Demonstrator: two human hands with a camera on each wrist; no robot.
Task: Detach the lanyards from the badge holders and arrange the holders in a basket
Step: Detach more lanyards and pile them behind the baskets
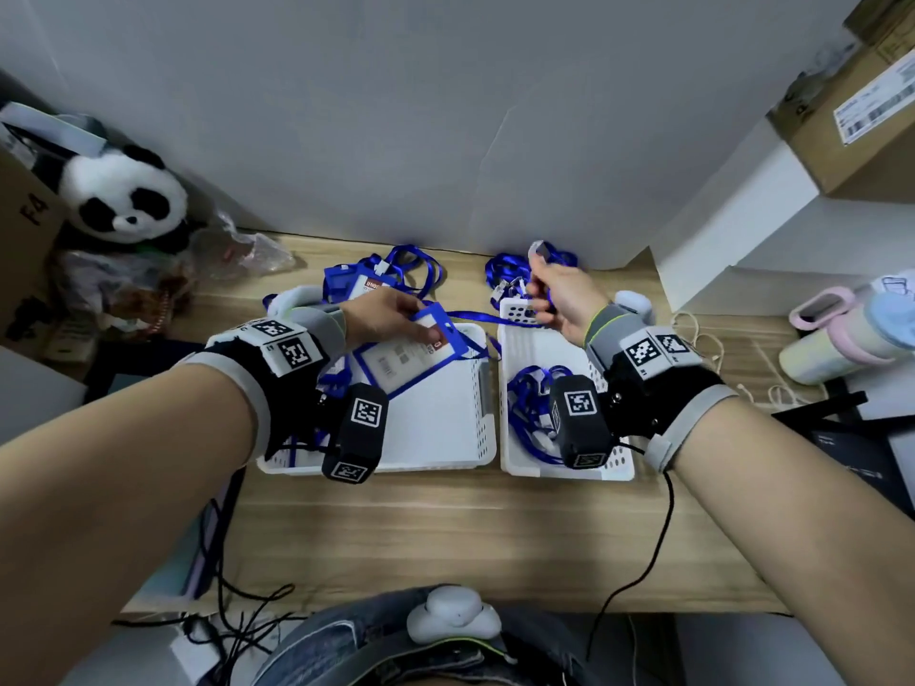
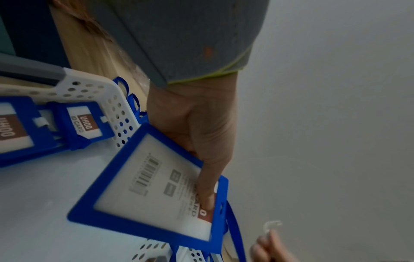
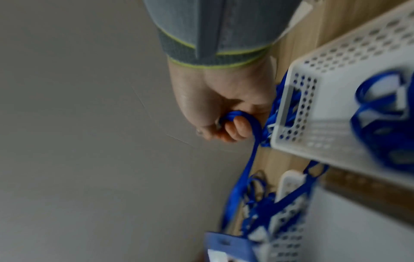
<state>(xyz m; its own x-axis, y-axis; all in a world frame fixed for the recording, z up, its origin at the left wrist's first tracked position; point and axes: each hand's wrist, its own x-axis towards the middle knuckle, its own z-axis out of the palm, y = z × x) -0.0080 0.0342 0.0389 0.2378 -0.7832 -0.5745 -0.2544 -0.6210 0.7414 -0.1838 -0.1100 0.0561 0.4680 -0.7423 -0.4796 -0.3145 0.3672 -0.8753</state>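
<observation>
My left hand (image 1: 406, 319) pinches a blue badge holder (image 1: 403, 361) by its top edge and holds it tilted over the left white basket (image 1: 445, 453). In the left wrist view the thumb (image 2: 207, 191) presses on the holder (image 2: 152, 187), and two more holders (image 2: 82, 124) lie in that basket (image 2: 105, 99). My right hand (image 1: 552, 292) is raised over the right basket's (image 1: 515, 438) far end, curled round a blue lanyard (image 3: 253, 141). Its clear clip (image 1: 539, 250) sticks up, apart from the holder. The strap (image 1: 475, 317) trails back toward the holder.
Detached lanyards (image 1: 532, 398) lie in the right basket. More holders with lanyards (image 1: 381, 279) are piled on the wooden table behind both baskets. A panda plush (image 1: 124, 195) sits far left, cups (image 1: 841, 334) far right, and black cables (image 1: 658, 537) cross the front.
</observation>
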